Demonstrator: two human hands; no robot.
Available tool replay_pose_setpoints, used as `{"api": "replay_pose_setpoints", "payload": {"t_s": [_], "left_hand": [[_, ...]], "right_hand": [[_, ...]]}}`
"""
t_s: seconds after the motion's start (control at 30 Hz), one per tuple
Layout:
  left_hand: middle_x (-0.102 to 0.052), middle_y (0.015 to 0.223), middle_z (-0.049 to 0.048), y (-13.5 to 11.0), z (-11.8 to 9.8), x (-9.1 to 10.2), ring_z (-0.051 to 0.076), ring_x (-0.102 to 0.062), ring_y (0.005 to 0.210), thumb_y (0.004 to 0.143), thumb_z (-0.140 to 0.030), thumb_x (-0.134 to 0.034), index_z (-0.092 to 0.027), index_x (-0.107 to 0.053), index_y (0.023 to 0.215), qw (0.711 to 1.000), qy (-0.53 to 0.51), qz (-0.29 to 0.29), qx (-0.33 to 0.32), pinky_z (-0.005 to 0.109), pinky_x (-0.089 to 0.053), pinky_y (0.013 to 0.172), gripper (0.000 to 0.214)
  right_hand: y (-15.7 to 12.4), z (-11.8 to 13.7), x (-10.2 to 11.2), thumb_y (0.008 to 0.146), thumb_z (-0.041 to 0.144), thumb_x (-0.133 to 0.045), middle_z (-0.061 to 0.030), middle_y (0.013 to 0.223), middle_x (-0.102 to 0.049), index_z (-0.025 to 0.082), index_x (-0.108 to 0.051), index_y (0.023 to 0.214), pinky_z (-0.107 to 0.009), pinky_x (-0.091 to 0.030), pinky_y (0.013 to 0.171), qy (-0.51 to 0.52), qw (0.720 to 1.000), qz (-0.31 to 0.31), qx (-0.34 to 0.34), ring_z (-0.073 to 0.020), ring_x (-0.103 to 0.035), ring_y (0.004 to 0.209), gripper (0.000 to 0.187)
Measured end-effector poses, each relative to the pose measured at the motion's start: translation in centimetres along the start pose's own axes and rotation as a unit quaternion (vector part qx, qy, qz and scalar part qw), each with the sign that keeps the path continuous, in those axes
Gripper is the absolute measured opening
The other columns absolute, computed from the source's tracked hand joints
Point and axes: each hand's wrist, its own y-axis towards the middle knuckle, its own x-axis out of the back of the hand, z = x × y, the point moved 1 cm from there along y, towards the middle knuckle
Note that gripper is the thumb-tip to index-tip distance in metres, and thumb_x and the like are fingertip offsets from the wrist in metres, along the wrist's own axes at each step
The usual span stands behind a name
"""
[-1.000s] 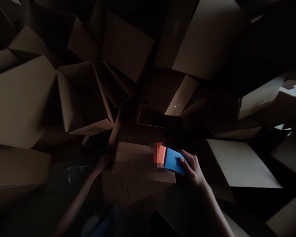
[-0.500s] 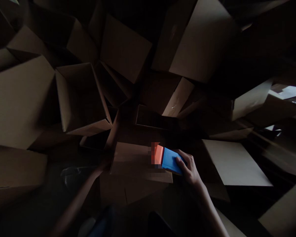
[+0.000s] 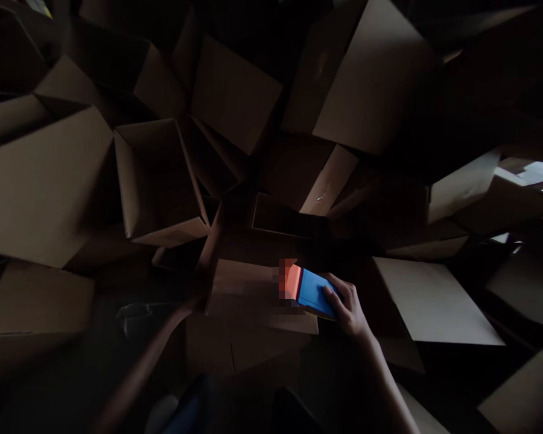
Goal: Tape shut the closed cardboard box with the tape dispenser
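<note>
In the head view my right hand (image 3: 347, 306) is wrapped round a blue block-shaped object (image 3: 317, 293) with an orange-red end. Its exact kind is not clear, and that end is partly pixelated. It is over the right part of a closed cardboard box (image 3: 244, 289) in front of me. On the left my left hand (image 3: 195, 302) is at the box's left side, dim, with its fingers hidden in shadow and by the box. Whether it grips the box cannot be made out.
Many cardboard boxes lie piled around, among them an open box (image 3: 160, 181) at left and a large box (image 3: 362, 78) behind. A pale flap (image 3: 438, 301) lies at right. Clear plastic (image 3: 138, 313) is near my left forearm. The light is dim.
The view has shifted slightly, so the boxes at left appear a little further right. My right hand keeps hold of the blue object in nearly the same spot over the box.
</note>
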Motion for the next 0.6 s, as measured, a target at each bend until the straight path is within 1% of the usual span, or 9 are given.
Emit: {"api": "replay_pose_setpoints", "payload": {"t_s": [0.07,0.13,0.2,0.23,0.27,0.33,0.4,0.47,0.6], "left_hand": [[-0.067,0.106,0.0058,0.0,-0.2,0.2,0.023,-0.065,0.096,0.09,-0.045,-0.064,-0.016,-0.066,0.106,1.0,0.002,0.003,0.006,0.038,-0.055,0.082,0.034],[-0.069,0.086,0.0042,-0.2,-0.7,0.7,0.023,-0.065,0.086,0.078,-0.054,-0.073,-0.017,-0.068,0.086,1.0,0.003,0.002,0.003,0.034,-0.053,0.076,0.038],[-0.063,0.068,0.0009,-0.6,-1.6,1.2,0.022,-0.062,0.076,0.062,-0.062,-0.078,-0.019,-0.063,0.071,1.0,-0.002,-0.013,-0.009,0.03,-0.049,0.069,0.047],[-0.059,0.063,-0.001,-1.0,-2.1,1.4,0.02,-0.059,0.071,0.058,-0.067,-0.077,-0.02,-0.06,0.066,0.999,-0.009,-0.025,-0.019,0.028,-0.046,0.065,0.051],[-0.055,0.06,-0.0026,-1.4,-2.8,1.5,0.017,-0.055,0.066,0.057,-0.071,-0.074,-0.02,-0.056,0.064,0.999,-0.018,-0.037,-0.031,0.026,-0.043,0.062,0.054],[-0.048,0.059,-0.0042,-2.5,-4.3,1.0,0.013,-0.047,0.06,0.061,-0.076,-0.066,-0.021,-0.05,0.061,0.997,-0.031,-0.043,-0.06,0.025,-0.038,0.058,0.057],[-0.044,0.06,-0.0046,-3.6,-5.8,0.1,0.012,-0.042,0.059,0.067,-0.077,-0.062,-0.021,-0.048,0.062,0.996,-0.014,-0.014,-0.082,0.024,-0.034,0.057,0.057],[-0.038,0.059,-0.0058,-4.5,-6.8,-1.1,0.012,-0.038,0.059,0.066,-0.076,-0.064,-0.022,-0.043,0.063,0.995,0.017,0.007,-0.093,0.024,-0.032,0.056,0.057],[-0.028,0.059,-0.0075,-5.3,-7.1,-2.4,0.01,-0.03,0.057,0.06,-0.074,-0.068,-0.023,-0.032,0.061,0.992,0.042,-0.024,-0.115,0.023,-0.028,0.054,0.063]], "right_hand": [[0.0,-0.1,0.0,0.093,0.062,-0.042,-0.0053,0.081,-0.066,0.019,-0.071,0.1,-0.03,-0.047,0.066,-0.004,1.0,0.005,0.0,-0.0221,-0.06,0.073,0.053],[0.1,-0.2,0.0,0.093,0.062,-0.042,-0.0054,0.079,-0.066,0.018,-0.072,0.098,-0.03,-0.047,0.065,-0.006,1.0,0.008,-0.001,-0.0223,-0.06,0.073,0.053],[0.0,-0.1,0.0,0.093,0.062,-0.042,-0.0054,0.078,-0.066,0.019,-0.072,0.099,-0.03,-0.047,0.065,-0.004,1.0,0.004,-0.003,-0.0224,-0.06,0.073,0.052],[0.0,-0.1,0.0,0.093,0.062,-0.042,-0.0054,0.078,-0.066,0.02,-0.072,0.099,-0.03,-0.047,0.065,-0.003,1.0,0.002,-0.004,-0.0224,-0.06,0.073,0.052],[-0.1,-0.1,0.0,0.093,0.062,-0.042,-0.0052,0.078,-0.065,0.02,-0.072,0.1,-0.03,-0.047,0.065,-0.002,1.0,-0.002,-0.005,-0.0222,-0.06,0.072,0.052],[-0.1,-0.1,-0.1,0.093,0.062,-0.042,-0.0043,0.077,-0.064,0.021,-0.072,0.1,-0.03,-0.046,0.064,0.001,1.0,-0.006,-0.002,-0.0213,-0.059,0.071,0.051],[-0.1,0.0,-0.1,0.093,0.062,-0.043,-0.0035,0.076,-0.063,0.02,-0.072,0.099,-0.029,-0.045,0.063,0.002,1.0,-0.007,0.004,-0.0202,-0.059,0.069,0.051],[0.0,0.0,-0.1,0.094,0.06,-0.043,-0.0031,0.075,-0.063,0.018,-0.071,0.097,-0.028,-0.045,0.063,0.003,1.0,-0.007,0.007,-0.0195,-0.059,0.069,0.051],[0.0,0.2,-0.1,0.094,0.06,-0.043,-0.0037,0.077,-0.065,0.017,-0.071,0.097,-0.029,-0.047,0.066,0.001,1.0,0.0,0.0,-0.0197,-0.06,0.07,0.051]]}}
